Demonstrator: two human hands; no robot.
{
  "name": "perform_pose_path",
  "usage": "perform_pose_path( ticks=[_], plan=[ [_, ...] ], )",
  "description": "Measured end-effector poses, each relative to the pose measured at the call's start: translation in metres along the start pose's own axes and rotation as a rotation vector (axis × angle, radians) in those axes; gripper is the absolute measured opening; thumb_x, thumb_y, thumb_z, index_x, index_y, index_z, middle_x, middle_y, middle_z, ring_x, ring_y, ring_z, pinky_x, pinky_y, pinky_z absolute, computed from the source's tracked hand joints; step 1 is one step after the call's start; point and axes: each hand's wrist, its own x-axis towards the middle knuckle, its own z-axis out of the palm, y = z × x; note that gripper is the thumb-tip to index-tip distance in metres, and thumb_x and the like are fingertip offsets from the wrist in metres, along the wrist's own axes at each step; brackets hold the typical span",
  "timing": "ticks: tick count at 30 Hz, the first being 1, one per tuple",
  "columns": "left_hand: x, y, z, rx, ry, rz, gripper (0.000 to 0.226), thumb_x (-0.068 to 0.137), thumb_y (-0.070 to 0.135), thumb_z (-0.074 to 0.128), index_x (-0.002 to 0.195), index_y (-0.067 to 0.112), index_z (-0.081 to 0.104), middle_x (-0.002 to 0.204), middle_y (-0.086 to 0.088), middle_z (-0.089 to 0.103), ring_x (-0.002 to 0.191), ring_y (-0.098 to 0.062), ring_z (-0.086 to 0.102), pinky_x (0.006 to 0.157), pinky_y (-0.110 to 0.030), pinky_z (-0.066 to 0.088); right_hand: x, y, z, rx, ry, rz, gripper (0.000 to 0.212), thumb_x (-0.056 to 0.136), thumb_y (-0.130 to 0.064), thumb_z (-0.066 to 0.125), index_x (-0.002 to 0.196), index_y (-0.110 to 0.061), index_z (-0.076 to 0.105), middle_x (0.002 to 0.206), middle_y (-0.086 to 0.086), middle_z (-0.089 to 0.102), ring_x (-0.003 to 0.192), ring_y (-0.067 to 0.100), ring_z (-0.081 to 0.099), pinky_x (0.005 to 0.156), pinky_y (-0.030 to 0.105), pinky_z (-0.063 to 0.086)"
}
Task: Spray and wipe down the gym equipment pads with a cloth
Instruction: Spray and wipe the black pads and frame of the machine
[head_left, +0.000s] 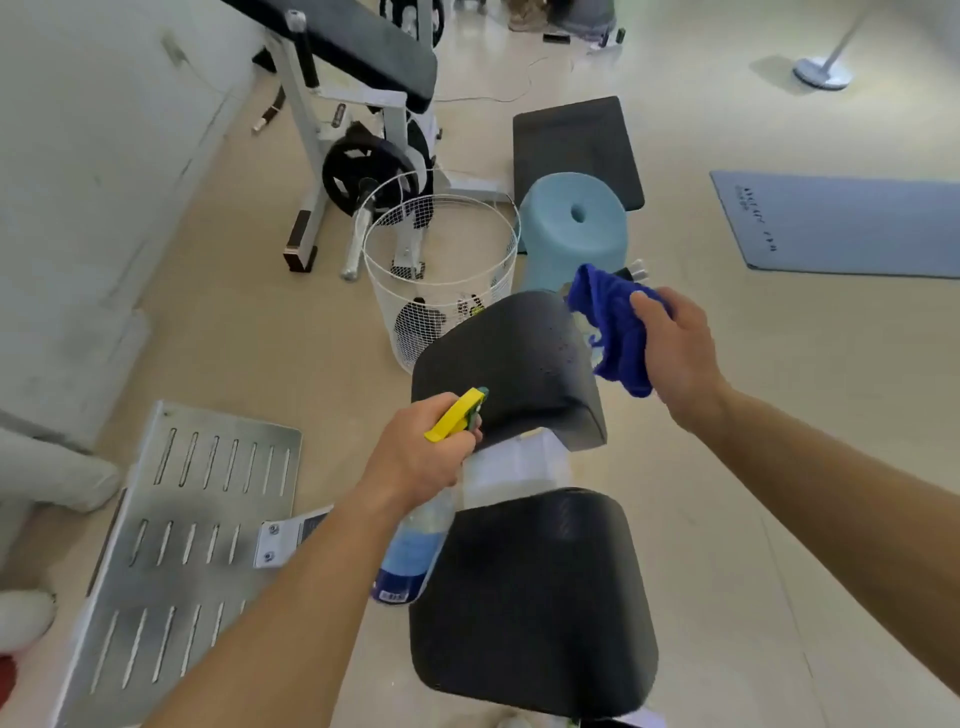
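Observation:
Two black pads of a gym machine lie in line below me: the far pad (506, 358), speckled with droplets, and the near pad (535, 603). My left hand (415, 462) grips a clear spray bottle (415, 545) with blue liquid; its yellow trigger head (454, 413) points at the far pad's near edge. My right hand (675, 348) holds a bunched blue cloth (610, 322) just right of the far pad, slightly above its edge.
A white wire basket (441, 270) stands beyond the far pad, a light blue foam roller (574, 228) beside it. A slotted metal footplate (182, 545) lies at the left. A weight bench (358, 78), a black mat (574, 150) and a blue mat (841, 223) lie farther off.

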Motion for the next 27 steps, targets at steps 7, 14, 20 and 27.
perform_pose_path(
  ticks=[7, 14, 20, 27],
  plan=[
    [0.038, 0.009, 0.013, 0.153, 0.023, 0.059, 0.026, 0.07, 0.037, 0.056, 0.077, 0.012, 0.059, 0.071, -0.018, 0.062, 0.073, -0.046, 0.061, 0.062, -0.063, 0.056, 0.014, 0.005, -0.005, -0.012, 0.121, -0.038, 0.02, 0.102, -0.024, 0.046, 0.089, -0.016, 0.058, 0.076, -0.005, 0.057, 0.055, -0.002, 0.05, 0.057, 0.017, 0.042],
    [0.055, -0.009, -0.001, 0.095, -0.023, 0.085, 0.035, 0.066, 0.047, 0.052, 0.082, 0.02, 0.065, 0.078, -0.012, 0.07, 0.076, -0.04, 0.064, 0.064, -0.064, 0.056, 0.031, 0.049, 0.058, -0.527, -0.301, -0.222, 0.043, 0.106, -0.034, 0.04, 0.149, -0.032, 0.042, 0.157, -0.002, 0.036, 0.143, 0.017, 0.034, 0.119, 0.034, 0.026],
    [0.068, -0.024, -0.027, 0.005, -0.067, 0.106, 0.021, 0.073, 0.033, 0.054, 0.086, 0.03, 0.07, 0.083, -0.001, 0.074, 0.075, -0.03, 0.068, 0.062, -0.06, 0.059, -0.023, 0.078, 0.063, -0.675, -0.27, -0.315, 0.05, 0.103, -0.035, 0.045, 0.152, -0.034, 0.035, 0.163, -0.008, 0.021, 0.148, 0.015, 0.026, 0.12, 0.035, 0.027],
    [0.097, -0.015, -0.048, 0.03, -0.099, 0.151, 0.032, 0.067, 0.047, 0.052, 0.087, 0.029, 0.07, 0.083, 0.0, 0.074, 0.077, -0.03, 0.068, 0.066, -0.062, 0.058, 0.074, 0.043, 0.097, -0.395, -0.154, -0.022, 0.043, 0.105, -0.034, 0.041, 0.147, -0.035, 0.041, 0.148, 0.0, 0.049, 0.134, 0.023, 0.046, 0.106, 0.034, 0.035]
  ],
)
